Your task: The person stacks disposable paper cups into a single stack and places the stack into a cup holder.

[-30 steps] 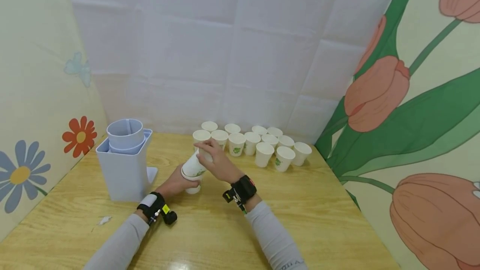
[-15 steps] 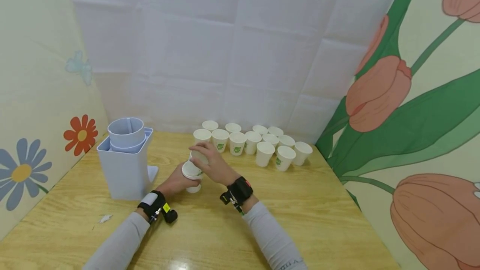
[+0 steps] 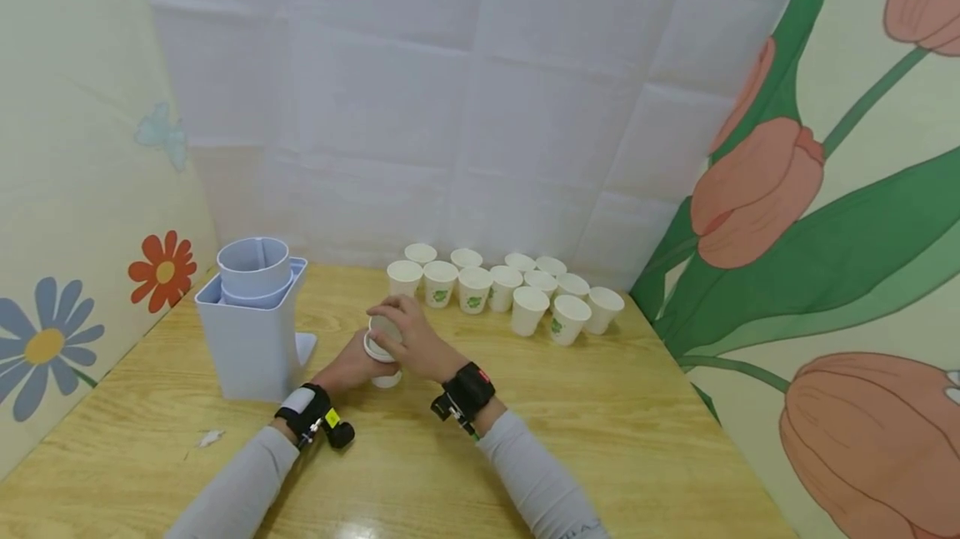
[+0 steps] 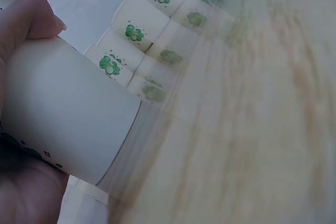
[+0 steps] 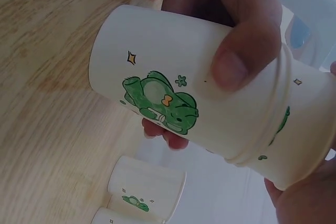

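My left hand (image 3: 351, 366) grips a white paper cup (image 3: 386, 378), printed with a green cartoon bear, low over the table. In the right wrist view my thumb lies along the wall of that cup (image 5: 163, 66), and rims overlap at its mouth. An upside-down paper cup (image 5: 310, 121) stands partly inside this mouth. From above, my right hand (image 3: 417, 341) holds the upper cup near its base, its fingers bent around it. In the left wrist view the lower cup (image 4: 68, 108) sits between my thumb and fingers; whether its base touches the table cannot be told.
Several upright white paper cups (image 3: 475, 289) stand grouped at the back of the wooden table (image 3: 450, 456). A pale blue square container (image 3: 251, 351) with round cups (image 3: 253, 268) inside stands left of my hands. A white scrap (image 3: 211, 438) lies near the left forearm.
My right hand has moved left and slightly down, bringing the upper cup from a tilt to more upright over the lower cup. My left hand stays almost in place.
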A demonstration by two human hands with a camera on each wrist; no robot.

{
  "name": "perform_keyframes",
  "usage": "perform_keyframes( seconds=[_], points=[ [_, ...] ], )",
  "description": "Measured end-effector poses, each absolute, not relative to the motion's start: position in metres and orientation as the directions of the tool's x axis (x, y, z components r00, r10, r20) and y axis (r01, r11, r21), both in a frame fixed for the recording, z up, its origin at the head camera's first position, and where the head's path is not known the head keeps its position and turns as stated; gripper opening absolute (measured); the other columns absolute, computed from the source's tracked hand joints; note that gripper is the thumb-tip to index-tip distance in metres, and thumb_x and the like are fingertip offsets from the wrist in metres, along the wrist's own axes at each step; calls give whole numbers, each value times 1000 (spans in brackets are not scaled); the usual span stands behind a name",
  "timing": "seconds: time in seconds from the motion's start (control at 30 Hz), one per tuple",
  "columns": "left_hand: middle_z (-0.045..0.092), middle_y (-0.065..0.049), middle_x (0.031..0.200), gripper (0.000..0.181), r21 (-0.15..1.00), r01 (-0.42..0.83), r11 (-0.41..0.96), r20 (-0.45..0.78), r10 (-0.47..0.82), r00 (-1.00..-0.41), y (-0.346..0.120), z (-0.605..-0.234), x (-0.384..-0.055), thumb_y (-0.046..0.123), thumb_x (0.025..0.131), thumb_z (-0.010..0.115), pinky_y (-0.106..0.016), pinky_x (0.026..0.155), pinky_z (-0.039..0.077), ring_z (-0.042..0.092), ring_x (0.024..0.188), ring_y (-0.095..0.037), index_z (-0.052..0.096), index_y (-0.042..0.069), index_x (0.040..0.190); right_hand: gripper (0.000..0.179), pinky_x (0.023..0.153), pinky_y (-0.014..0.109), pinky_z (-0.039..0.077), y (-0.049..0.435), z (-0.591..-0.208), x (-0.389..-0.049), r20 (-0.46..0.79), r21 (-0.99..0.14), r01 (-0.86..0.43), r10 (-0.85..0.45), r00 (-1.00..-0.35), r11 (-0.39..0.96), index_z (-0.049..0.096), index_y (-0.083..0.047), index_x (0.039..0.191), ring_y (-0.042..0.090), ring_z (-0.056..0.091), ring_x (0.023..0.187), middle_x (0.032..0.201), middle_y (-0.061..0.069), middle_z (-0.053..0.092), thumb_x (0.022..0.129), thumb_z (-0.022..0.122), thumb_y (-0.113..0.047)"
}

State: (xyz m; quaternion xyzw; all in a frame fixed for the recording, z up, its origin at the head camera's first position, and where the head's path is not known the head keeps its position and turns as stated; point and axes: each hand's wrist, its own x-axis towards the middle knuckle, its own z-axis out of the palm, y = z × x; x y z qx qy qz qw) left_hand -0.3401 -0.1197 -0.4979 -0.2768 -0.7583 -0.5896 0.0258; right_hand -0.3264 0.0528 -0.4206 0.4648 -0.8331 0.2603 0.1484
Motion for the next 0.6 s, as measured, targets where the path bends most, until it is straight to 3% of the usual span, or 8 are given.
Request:
perform_keyframes(
  seconds=[0.17,0.43,0.6],
  points=[
    [64,-24,126,65,859,471,201,371,390,-843,-119,-500,-341,6,77,81,-27,93,48,61,108,-23,52,-10,133,35,102,43,41,52,-424,-323,461,-312,-826,-686,-563,469,59,-4,137,29,43,124,135,16,50,106,54,-20],
    [60,-22,132,69,836,499,228,375,425,-824,-122,-502,-341,10,83,79,-30,95,49,58,114,-23,47,-6,141,44,107,37,41,45,-434,-318,307,-344,-749,-687,-659,566,53,-5,144,25,40,129,142,12,48,109,47,-31],
    [59,-24,133,71,811,527,254,396,424,-814,-124,-499,-340,12,83,79,-34,97,49,58,116,-29,45,-8,142,45,105,34,43,44,-429,-316,309,-321,-751,-686,-659,577,53,-6,144,23,42,128,140,11,50,108,49,-32]
  ],
)
